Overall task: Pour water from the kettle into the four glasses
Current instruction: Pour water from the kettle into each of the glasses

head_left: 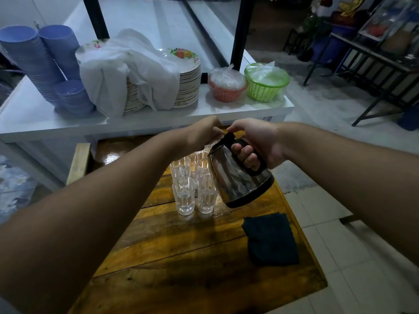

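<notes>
Right hand (260, 141), grip closed around the handle, tips the kettle (238, 175) spout-first over the four glasses (192, 184) clustered tightly on the wooden desk (181, 245). Left hand (204, 132), closed at the lid, likely steadies it. Dark cloth (271, 239) lies near for spills.

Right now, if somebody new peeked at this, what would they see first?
First, the shiny kettle in the middle, tipped over four glasses on the wooden table, with the right hand on its handle and the left hand at its lid. Behind, on a white counter, stand tall stacks of blue bowls and flowered plates.
</notes>
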Tool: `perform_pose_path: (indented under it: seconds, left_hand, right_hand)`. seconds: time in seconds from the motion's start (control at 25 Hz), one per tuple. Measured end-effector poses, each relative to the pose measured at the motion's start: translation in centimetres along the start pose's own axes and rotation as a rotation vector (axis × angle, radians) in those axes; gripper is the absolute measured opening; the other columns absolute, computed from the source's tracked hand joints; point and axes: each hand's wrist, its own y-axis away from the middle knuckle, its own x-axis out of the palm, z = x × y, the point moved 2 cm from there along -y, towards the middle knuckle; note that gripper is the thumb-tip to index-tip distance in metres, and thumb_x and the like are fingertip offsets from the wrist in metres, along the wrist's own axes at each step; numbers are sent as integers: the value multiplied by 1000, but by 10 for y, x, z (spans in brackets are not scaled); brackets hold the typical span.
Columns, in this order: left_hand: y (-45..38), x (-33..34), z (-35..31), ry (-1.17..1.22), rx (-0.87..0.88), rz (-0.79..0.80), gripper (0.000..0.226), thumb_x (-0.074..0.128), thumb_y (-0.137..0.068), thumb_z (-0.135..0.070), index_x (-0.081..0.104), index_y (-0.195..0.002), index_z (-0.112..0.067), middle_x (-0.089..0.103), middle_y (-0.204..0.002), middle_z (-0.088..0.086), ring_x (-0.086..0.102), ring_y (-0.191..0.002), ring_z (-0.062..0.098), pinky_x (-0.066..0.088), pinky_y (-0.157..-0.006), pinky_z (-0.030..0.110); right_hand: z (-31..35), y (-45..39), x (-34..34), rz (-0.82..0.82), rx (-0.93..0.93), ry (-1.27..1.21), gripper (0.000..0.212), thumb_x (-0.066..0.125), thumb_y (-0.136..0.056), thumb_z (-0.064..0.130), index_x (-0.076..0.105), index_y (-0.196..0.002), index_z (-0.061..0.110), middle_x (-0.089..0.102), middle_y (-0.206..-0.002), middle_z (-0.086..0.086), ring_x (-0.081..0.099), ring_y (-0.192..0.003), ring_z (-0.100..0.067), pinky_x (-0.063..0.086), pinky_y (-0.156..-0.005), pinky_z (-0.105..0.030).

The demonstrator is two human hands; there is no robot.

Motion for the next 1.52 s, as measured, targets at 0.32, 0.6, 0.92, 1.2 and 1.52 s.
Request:
perform_pose_path:
  seconds: [0.32, 0.6, 0.92, 1.2, 1.52]
  left_hand:
    - [5, 1, 8, 115, 10, 6, 42, 22, -102, -30, 57, -87, -13, 53, -66, -2, 42, -74, 20, 31, -72, 40]
    - [6, -3, 17, 122, -46, -8, 55, 28, -92, -44, 51, -123, -4, 56, -77, -3, 44, -79, 18, 31, -78, 38]
    - [13, -2, 10, 133, 2, -58, 32, 24, -101, -27, 54, -99, -16, 49, -73, 19, 42, -71, 14, 31, -68, 35]
    - [-1, -9, 21, 65, 39, -78, 23, 34, -99, -26, 45, -90, -7, 49, -61, -6, 36, -64, 15, 30, -59, 33]
    - [-1, -11, 20, 59, 52, -80, 17, 39, -97, -21, 44, -86, -11, 42, -68, 1, 36, -62, 16, 30, -56, 32]
  right_hand:
    - [5, -2, 4, -5, 39, 36, 56, 43, -98, 56, 49, -57, 18, 39, -49, 4, 37, -40, -12, 29, -39, -23]
    - [9, 0, 6, -16, 60, 55, 55, 44, -99, 56, 51, -60, 17, 41, -50, 4, 38, -41, -13, 30, -41, -23]
    - [11, 3, 7, -57, 50, 85, 60, 42, -101, 58, 57, -62, 16, 44, -52, 4, 42, -42, -12, 33, -42, -21]
    - [14, 5, 7, -79, 40, 107, 63, 42, -102, 59, 62, -62, 15, 45, -55, 4, 44, -45, -11, 34, -45, -21]
    - [19, 7, 10, -104, 28, 142, 59, 41, -103, 57, 60, -66, 15, 45, -54, 4, 44, -43, -11, 34, -41, -20]
